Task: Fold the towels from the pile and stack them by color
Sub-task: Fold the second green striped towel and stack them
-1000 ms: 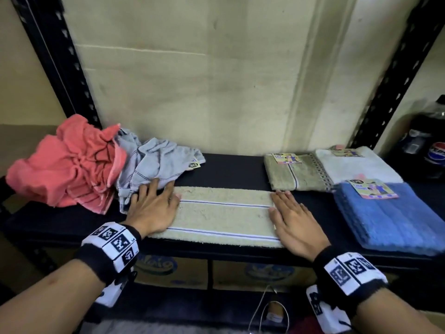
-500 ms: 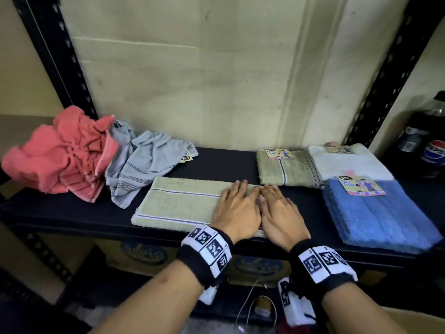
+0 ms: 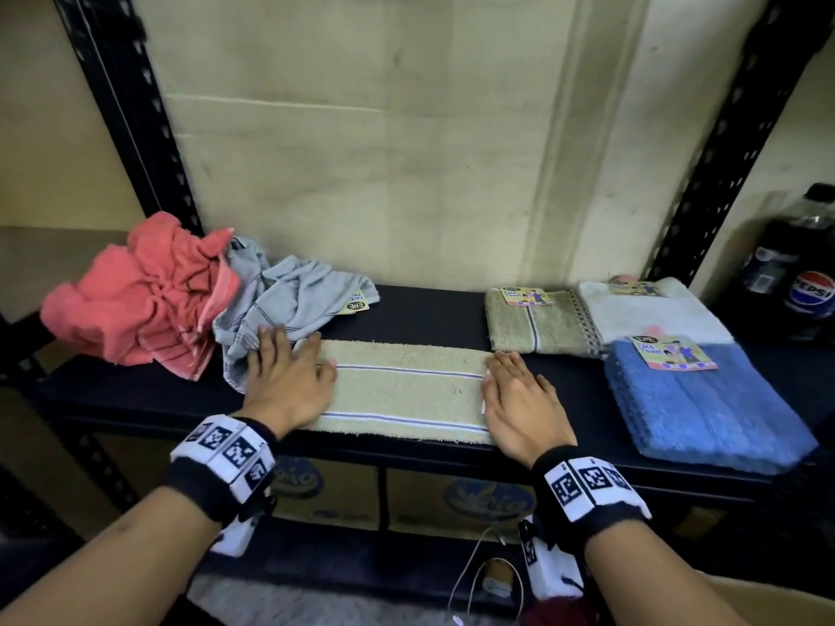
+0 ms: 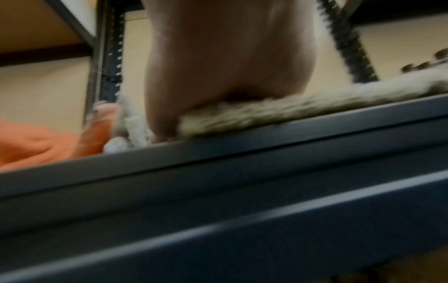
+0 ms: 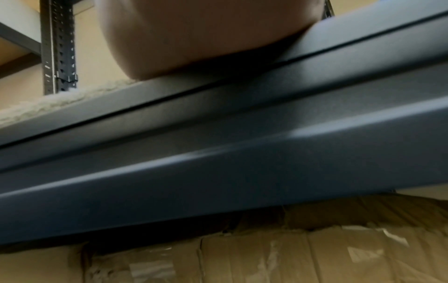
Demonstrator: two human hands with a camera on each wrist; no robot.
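A beige towel (image 3: 406, 390) with blue stripes lies folded into a long strip on the dark shelf (image 3: 429, 309). My left hand (image 3: 289, 377) lies flat on its left end, fingers straight; the heel of that hand (image 4: 218, 67) presses the beige towel (image 4: 266, 113) at the shelf edge. My right hand (image 3: 519, 399) rests flat at the towel's right end. A crumpled pink towel (image 3: 140, 291) and a crumpled grey towel (image 3: 289, 295) sit at the left. Folded towels lie at the right: olive (image 3: 537, 327), white (image 3: 650, 309), blue (image 3: 705, 408).
Black perforated uprights (image 3: 126, 115) frame the shelf against a beige wall. A dark Pepsi bottle (image 3: 799, 273) stands at the far right. Cardboard boxes (image 3: 452, 499) sit on the level below, seen also as cardboard boxes (image 5: 266, 256) from the right wrist.
Both hands were together at the towel's right part half a second ago; my left hand has slid back to the left end, and the right hand to the right end.
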